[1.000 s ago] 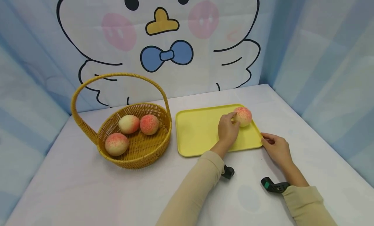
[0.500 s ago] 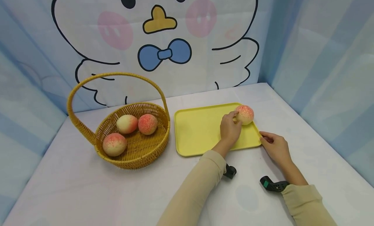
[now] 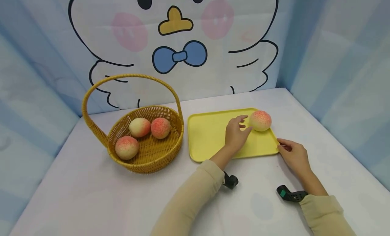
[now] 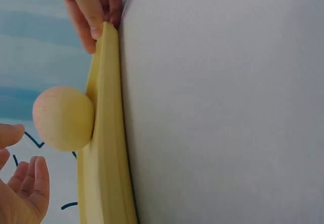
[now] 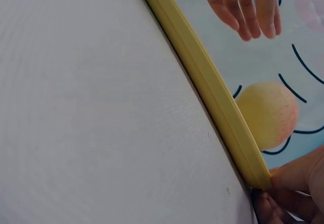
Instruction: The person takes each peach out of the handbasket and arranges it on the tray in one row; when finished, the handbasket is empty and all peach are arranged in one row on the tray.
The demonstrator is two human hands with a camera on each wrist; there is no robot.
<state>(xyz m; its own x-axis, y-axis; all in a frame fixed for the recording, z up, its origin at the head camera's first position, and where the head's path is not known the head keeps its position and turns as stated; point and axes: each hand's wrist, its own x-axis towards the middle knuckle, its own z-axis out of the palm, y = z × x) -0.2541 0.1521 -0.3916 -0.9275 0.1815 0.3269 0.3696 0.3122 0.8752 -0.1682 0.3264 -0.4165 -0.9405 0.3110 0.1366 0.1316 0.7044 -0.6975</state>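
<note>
A peach (image 3: 260, 121) rests at the right end of the yellow tray (image 3: 207, 131). Just to its left hovers my left hand (image 3: 236, 134), fingers loosely spread above the tray; the left wrist view shows a gap between those fingers and the peach (image 4: 64, 119). With thumb below and fingers along the rim, my right hand (image 3: 295, 156) pinches the tray's near right corner. The right wrist view shows this pinch close up on the tray's edge (image 5: 212, 95). Part of the tray is hidden behind my left hand and forearm.
To the left of the tray stands a wicker basket (image 3: 158, 158) with a tall arched handle. Three peaches lie inside it, one of them a redder peach (image 3: 160, 128). A cartoon-printed cloth (image 3: 189, 80) hangs behind the white table.
My left hand has let go of the peach and drawn back to the left, its fingers opening. The peach stays on the tray. My right hand keeps its hold on the corner.
</note>
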